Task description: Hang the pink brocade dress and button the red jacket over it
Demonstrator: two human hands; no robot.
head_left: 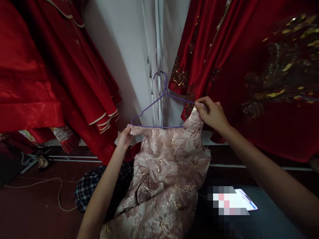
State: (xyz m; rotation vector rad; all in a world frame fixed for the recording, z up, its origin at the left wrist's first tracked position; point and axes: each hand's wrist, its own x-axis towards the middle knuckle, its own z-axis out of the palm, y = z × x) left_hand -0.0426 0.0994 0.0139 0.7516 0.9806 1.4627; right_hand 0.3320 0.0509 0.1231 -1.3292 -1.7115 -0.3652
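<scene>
Pink dress [171, 152] shoulders are pinched by the left grip [124, 136] and right grip [213, 114] at a purple hanger [165, 92].

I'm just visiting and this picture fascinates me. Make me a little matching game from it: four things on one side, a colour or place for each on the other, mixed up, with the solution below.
Things
1. Hanger
2. Dress
3. Cable
4. Right hand

Colour or place
A. On the floor, at the picture's left
B. Pale pinkish with shiny gold
C. At the dress's higher shoulder
D. Purple

Pairs: 1-D, 2-B, 3-A, 4-C
</scene>
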